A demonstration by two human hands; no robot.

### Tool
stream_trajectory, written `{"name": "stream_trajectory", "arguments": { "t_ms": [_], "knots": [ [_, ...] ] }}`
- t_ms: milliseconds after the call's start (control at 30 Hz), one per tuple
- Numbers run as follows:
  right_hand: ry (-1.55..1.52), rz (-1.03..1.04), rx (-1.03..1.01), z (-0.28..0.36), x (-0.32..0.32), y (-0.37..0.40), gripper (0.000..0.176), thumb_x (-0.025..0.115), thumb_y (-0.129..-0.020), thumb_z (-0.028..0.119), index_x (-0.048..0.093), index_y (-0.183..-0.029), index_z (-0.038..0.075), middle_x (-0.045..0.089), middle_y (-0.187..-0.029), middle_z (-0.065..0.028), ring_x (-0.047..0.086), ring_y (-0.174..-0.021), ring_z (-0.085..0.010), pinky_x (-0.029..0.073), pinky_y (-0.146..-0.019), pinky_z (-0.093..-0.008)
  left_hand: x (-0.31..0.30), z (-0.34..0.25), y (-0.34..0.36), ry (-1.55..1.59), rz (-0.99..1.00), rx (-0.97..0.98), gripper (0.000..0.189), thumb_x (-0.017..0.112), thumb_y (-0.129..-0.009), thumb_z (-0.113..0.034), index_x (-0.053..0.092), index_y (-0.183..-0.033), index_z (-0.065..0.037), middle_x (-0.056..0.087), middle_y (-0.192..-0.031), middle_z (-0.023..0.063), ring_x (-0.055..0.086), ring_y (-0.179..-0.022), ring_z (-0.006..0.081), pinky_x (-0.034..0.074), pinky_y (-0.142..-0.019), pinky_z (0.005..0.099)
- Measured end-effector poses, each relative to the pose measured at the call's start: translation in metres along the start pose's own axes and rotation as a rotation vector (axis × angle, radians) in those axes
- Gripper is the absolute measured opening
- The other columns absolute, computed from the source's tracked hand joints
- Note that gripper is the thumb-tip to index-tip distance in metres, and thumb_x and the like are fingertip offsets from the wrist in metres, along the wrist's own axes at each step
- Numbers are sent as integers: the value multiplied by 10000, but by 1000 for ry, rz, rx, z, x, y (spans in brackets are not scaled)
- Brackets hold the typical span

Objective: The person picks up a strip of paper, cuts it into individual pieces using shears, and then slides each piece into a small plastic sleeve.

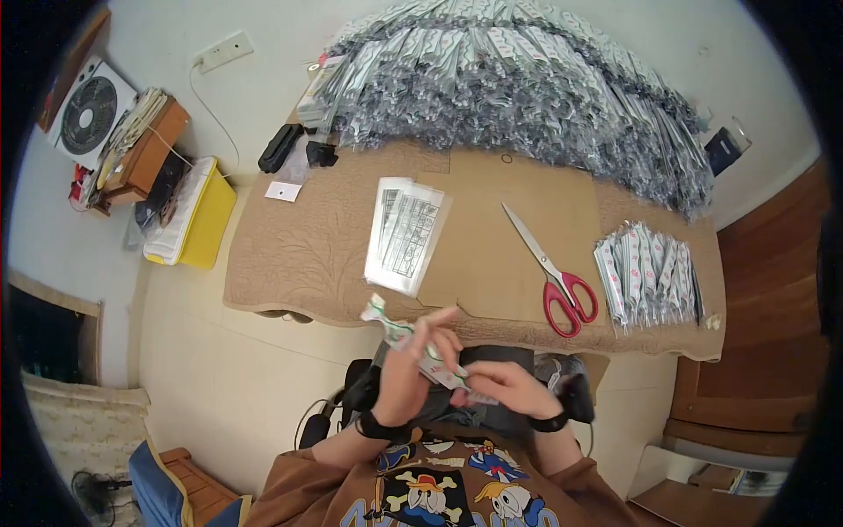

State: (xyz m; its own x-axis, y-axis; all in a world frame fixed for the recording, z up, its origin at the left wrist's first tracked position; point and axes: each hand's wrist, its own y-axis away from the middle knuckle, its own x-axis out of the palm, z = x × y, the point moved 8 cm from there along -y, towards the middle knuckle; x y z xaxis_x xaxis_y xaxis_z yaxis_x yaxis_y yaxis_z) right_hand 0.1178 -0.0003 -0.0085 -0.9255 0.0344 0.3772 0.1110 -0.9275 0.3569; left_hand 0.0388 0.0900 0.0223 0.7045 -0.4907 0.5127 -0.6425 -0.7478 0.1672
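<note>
A long narrow packet [396, 330], white with green edging and small pink prints, slants across in front of my body. My left hand [406, 376] grips it around the middle, with the index finger stretched out over it. At the packet's lower right end, my right hand [511, 387] pinches it between thumb and fingers. Part of the packet is hidden behind my fingers. On the table ahead lie a stack of clear sleeves with printed labels [406, 237] and a pair of scissors with red handles [545, 262], blades partly apart.
A large heap of similar packets [518, 97] fills the table's back. A smaller pile [648, 274] lies at the right. Cardboard [492, 255] covers part of the quilted tablecloth [290, 237]. A black case [281, 147] sits back left. A yellow bin [206, 215] stands on the floor.
</note>
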Motion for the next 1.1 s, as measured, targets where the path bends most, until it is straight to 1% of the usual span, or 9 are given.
{"name": "stream_trajectory", "arguments": {
  "t_ms": [133, 233, 333, 467, 533, 667, 933, 1033, 1100],
  "knots": [
    [631, 195, -159, 0, -43, 40, 247, 501, -881, 226, 589, -881, -5, 630, -751, -101, 584, -668, -164, 451, -586, -252, -27, -67, -3, 31, -110, 314, 483, 279, -937, -382, 483, -1137, 8, 425, -482, 18, 501, -539, 138, 446, -724, 329],
    [597, 207, -82, 10, -52, 57, 270, 523, -868, 253, 590, -867, -9, 626, -732, -124, 589, -618, -164, 449, -555, -255, -52, -92, -6, 273, -1, 354, 520, 297, -920, -439, 479, -1148, -9, 440, -536, 5, 432, -498, 110, 438, -681, 302],
    [-7, 461, -632, 68, -18, 65, 279, 511, -874, 250, 587, -854, -17, 624, -706, -119, 586, -560, -157, 441, -510, -253, -32, -52, -16, 515, 43, 156, 565, 297, -902, -488, 475, -1159, -18, 457, -581, 5, 397, -486, 105, 431, -663, 288],
    [-64, 49, -64, 43, 9, 5, 282, 446, -907, 222, 582, -874, -23, 628, -716, -98, 591, -569, -158, 448, -507, -235, 11, 2, -1, 471, -198, 47, 615, 316, -878, -537, 460, -1184, -23, 511, -686, 21, 408, -495, 98, 426, -656, 293],
    [-70, 42, -59, 31, 13, -3, 279, 448, -907, 219, 581, -887, -25, 630, -730, -100, 597, -596, -159, 455, -526, -238, 29, 12, 3, -152, -71, -32, 547, 324, -906, -457, 445, -1197, -9, 543, -696, 54, 457, -526, 116, 423, -733, 306],
    [156, 100, -180, 19, -1, 3, 271, 457, -903, 208, 585, -909, -31, 636, -783, -110, 613, -684, -163, 470, -587, -245, 14, -4, -7, -156, 84, 64, 452, 337, -924, -360, 454, -1179, -5, 565, -675, 65, 501, -546, 157, 421, -798, 332],
    [312, 410, -351, 52, -28, 68, 269, 477, -886, 178, 607, -798, -40, 639, -701, -103, 613, -624, -143, 464, -558, -238, -52, -101, -11, 627, 194, 280, 492, 327, -910, -452, 472, -1147, -46, 451, -557, 0, 484, -531, 150, 433, -726, 304],
    [-94, 457, -459, 70, -7, 52, 281, 473, -889, 195, 600, -778, -29, 629, -646, -95, 595, -551, -137, 450, -501, -229, -13, -49, -18, 654, 113, 38, 543, 349, -899, -476, 406, -1205, -32, 474, -669, 4, 422, -552, 88, 410, -620, 249],
    [-27, 182, -73, 58, 9, 16, 291, 462, -898, 229, 593, -794, -10, 633, -662, -103, 582, -508, -142, 436, -460, -224, -1, -12, -8, 563, -322, -36, 548, 375, -895, -460, 390, -1231, -27, 500, -772, 22, 440, -628, 90, 376, -566, 222]
  ]
}}
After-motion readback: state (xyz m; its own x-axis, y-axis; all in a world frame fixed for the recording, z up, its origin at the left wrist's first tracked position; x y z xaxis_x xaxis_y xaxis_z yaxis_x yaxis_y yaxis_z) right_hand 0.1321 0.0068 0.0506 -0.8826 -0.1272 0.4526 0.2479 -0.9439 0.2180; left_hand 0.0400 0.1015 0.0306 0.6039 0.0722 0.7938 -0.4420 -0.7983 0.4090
